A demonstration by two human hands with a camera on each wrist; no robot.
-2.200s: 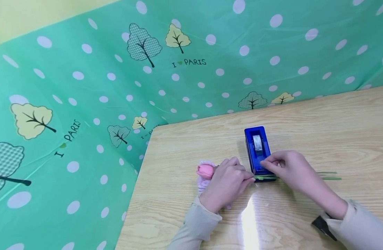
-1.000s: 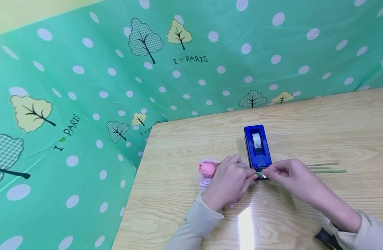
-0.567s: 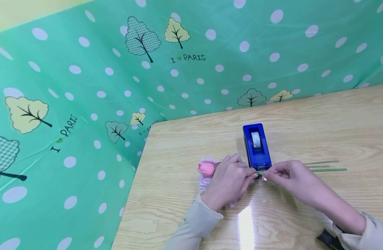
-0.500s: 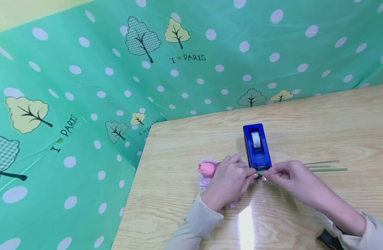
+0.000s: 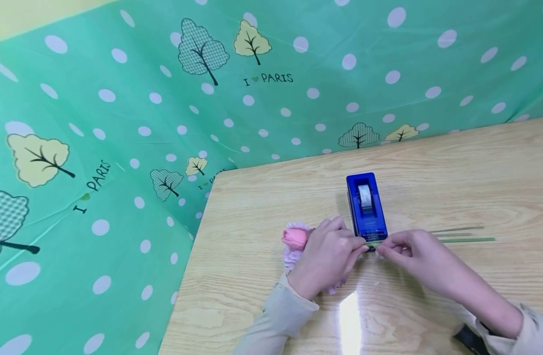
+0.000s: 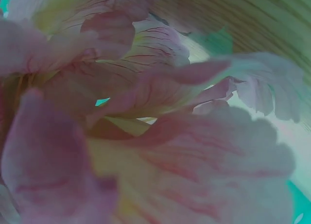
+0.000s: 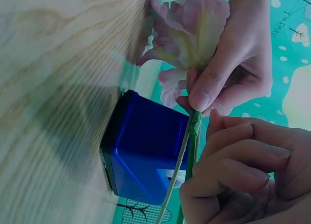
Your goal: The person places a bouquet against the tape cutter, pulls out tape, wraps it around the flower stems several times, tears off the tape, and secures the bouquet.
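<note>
My left hand (image 5: 329,254) holds green flower stems (image 7: 194,129) just below the blossoms, thumb and fingers pinching them. A pink tulip (image 5: 294,238) and a ruffled pale-lilac flower (image 7: 194,27) stick out on its far side; the veined petals (image 6: 204,161) fill the left wrist view. My right hand (image 5: 420,251) pinches a small clear strip, apparently tape (image 7: 222,107), beside the stems, fingers curled. Both hands meet at the front end of a blue tape dispenser (image 5: 366,207) with a roll in it. The stems' free ends (image 5: 471,240) run out rightward past my right hand.
The wooden table (image 5: 254,197) carries everything. A green dotted cloth (image 5: 271,98) with printed trees hangs along the back and left side. A black object (image 5: 468,339) shows by my right sleeve.
My right hand has come down from above the dispenser to the stems beside my left hand. A shiny clear bit at its fingertips shows less now. My left hand keeps its hold.
</note>
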